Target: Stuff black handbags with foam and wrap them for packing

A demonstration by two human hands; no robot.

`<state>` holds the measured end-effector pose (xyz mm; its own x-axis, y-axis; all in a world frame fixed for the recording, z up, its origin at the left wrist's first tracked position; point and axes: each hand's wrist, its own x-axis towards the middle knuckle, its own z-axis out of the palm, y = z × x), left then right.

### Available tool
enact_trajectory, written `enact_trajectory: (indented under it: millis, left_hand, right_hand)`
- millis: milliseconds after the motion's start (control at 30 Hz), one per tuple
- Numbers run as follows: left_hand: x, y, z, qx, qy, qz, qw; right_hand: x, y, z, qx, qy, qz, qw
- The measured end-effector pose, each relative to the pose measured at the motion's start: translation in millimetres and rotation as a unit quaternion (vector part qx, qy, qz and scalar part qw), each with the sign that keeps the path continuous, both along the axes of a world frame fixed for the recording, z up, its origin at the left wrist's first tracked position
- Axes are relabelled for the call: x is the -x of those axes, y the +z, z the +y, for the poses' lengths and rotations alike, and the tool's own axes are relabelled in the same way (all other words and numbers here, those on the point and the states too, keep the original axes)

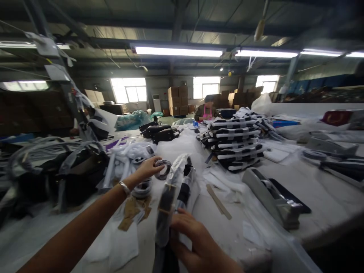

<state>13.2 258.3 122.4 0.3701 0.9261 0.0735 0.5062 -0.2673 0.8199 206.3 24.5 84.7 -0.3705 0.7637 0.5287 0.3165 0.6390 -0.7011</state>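
My left hand stretches forward, its fingers bent over the near-left edge of a grey coiled strap. My right hand is closed on a black bag stood on edge, its upper part wrapped in clear film. A black strap with white wrapping runs along the right side of that bag. More coiled straps lie just below my left wrist, beside white wrapped tubes. Brown paper tags rest on the table between my arms.
A grey tape dispenser stands at the right. Behind it is a tall stack of black pieces with white wrapping. Black bags with wrapped handles crowd the left. Flat brown strips lie mid-table. A person in a pink apron is at the far side.
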Motion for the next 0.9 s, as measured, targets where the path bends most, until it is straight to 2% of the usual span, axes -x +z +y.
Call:
enact_trajectory:
  millis: [67, 167, 267, 400, 500, 633, 800, 900]
  left_hand:
    - [-6, 17.4, -27, 0.052, -0.036, -0.057, 0.996]
    - [-8, 35.1, -73, 0.118, -0.095, -0.128, 0.980]
    - [-5, 38.3, -112, 0.161, -0.128, -0.174, 0.963]
    - [-1, 32.5, -143, 0.176, -0.103, -0.219, 0.954]
    - [-1, 36.3, -157, 0.178, -0.070, -0.236, 0.953]
    - [-4, 53.3, -168, 0.182, -0.066, -0.236, 0.952]
    - [-15, 67.2, -157, 0.194, -0.013, -0.226, 0.954]
    - [-21, 71.9, -148, 0.205, -0.012, -0.220, 0.954]
  right_hand:
    - [-2, 12.1, -4, 0.030, 0.018, -0.011, 0.999]
    - [-4, 14.5, -2, 0.040, 0.036, -0.033, 0.998]
    - [-2, 9.2, 0, 0.023, 0.028, -0.023, 0.999]
    - [2, 5.4, -2, 0.015, 0.015, -0.003, 1.000]
    - [6, 4.4, -5, 0.007, 0.001, -0.005, 1.000]
    - [11, 2.9, -7, -0.015, -0.036, -0.003, 0.999]
    - [15, 0.3, -8, -0.033, -0.057, 0.012, 0.998]
    - [16, -0.8, -9, -0.031, -0.062, 0.016, 0.997]
